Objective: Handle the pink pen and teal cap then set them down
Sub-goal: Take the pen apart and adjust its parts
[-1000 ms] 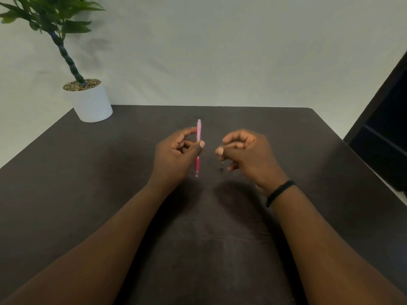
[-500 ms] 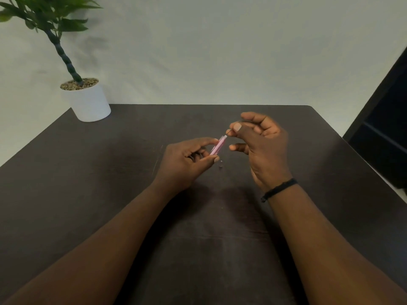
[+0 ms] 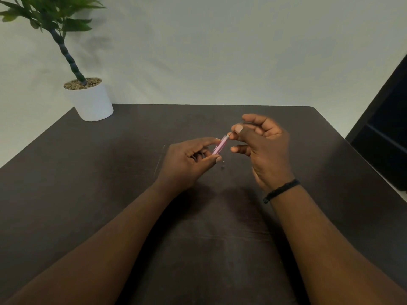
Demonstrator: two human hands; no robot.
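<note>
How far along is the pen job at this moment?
Midway. The pink pen is off the table, pinched in the left hand. The right hand pinches something thin and dark at the pen's upper end; a teal cap cannot be made out. A tiny piece lies on the table beneath. Left: setting everything down.

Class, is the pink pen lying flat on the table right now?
No, the left hand holds the pink pen tilted above the table.
</note>
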